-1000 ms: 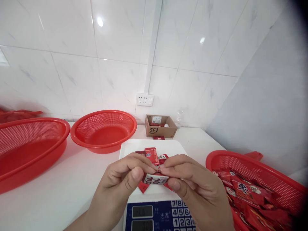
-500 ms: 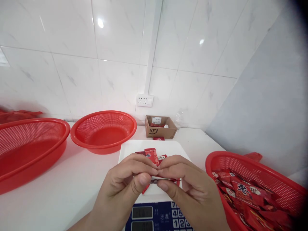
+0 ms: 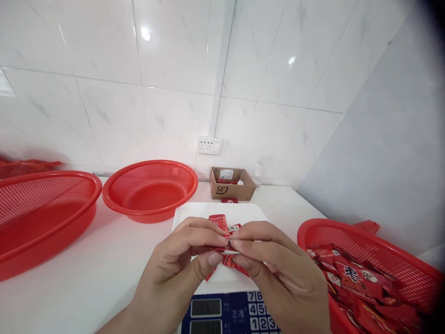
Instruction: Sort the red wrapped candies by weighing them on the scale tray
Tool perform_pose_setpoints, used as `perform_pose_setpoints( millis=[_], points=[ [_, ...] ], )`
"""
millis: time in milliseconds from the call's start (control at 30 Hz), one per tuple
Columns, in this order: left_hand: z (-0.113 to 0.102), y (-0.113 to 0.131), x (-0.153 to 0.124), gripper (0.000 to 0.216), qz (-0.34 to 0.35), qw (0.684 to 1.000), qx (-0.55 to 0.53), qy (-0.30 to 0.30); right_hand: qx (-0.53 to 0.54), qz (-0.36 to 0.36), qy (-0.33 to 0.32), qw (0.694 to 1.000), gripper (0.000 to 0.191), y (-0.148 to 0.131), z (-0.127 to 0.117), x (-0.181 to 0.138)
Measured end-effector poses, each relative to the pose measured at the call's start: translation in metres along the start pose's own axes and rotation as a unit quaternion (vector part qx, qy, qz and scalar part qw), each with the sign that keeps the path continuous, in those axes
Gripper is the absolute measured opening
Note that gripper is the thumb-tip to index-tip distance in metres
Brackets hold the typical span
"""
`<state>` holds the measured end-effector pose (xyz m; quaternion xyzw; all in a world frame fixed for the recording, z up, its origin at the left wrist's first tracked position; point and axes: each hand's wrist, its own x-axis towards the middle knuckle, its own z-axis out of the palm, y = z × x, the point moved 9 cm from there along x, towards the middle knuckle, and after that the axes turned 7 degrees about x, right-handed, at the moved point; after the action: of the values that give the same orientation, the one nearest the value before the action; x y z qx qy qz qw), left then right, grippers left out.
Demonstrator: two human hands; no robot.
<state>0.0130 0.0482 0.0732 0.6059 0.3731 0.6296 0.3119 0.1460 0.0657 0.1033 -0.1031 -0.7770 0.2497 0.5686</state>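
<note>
Turning since the earlier frame, the packet (image 3: pixel 227 251) is now showing me its thin edge instead of its printed face. I'm holding it over the scale (image 3: pixel 238 300), my left grip (image 3: pixel 179 262) and right grip (image 3: pixel 287 266) both pinching it, thumbs below, fingertips above. It's looking light, pliable and perhaps slick, so I'm favouring gentle pressure at its two sides.

Digital scale (image 3: pixel 238 300) sits front-center on table (image 3: pixel 93 250), snack packets (image 3: pixel 218 223) on its platform (image 3: pixel 194 210). Cardboard box (image 3: pixel 231 191) behind it, near wall (image 3: pixel 170 116). Rear-left basket (image 3: pixel 151 197), far-left basket (image 3: pixel 45 215) beside that; right basket (image 3: pixel 382 255) holds packet pile (image 3: pixel 356 280).
</note>
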Motion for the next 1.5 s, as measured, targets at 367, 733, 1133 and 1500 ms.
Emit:
perform_pose_setpoints(
  millis=[367,733,1133,1500],
  points=[
    [-0.011,0.01,-0.006,0.007,0.044,0.998,0.029,0.032,0.119,0.229,-0.03,0.966,0.035,0.041,0.005,-0.012],
    [-0.008,-0.007,-0.002,0.024,-0.035,0.997,0.029,0.067,0.126,0.262,0.033,0.956,0.034,0.045,0.001,-0.014],
    [-0.005,-0.011,-0.003,0.015,-0.057,0.997,0.033,0.036,0.095,0.177,0.031,0.979,0.007,0.032,-0.005,-0.007],
    [-0.01,-0.003,0.0,0.009,-0.019,0.997,0.04,0.06,0.107,0.168,-0.003,0.98,0.015,0.031,-0.001,-0.01]
  ],
)
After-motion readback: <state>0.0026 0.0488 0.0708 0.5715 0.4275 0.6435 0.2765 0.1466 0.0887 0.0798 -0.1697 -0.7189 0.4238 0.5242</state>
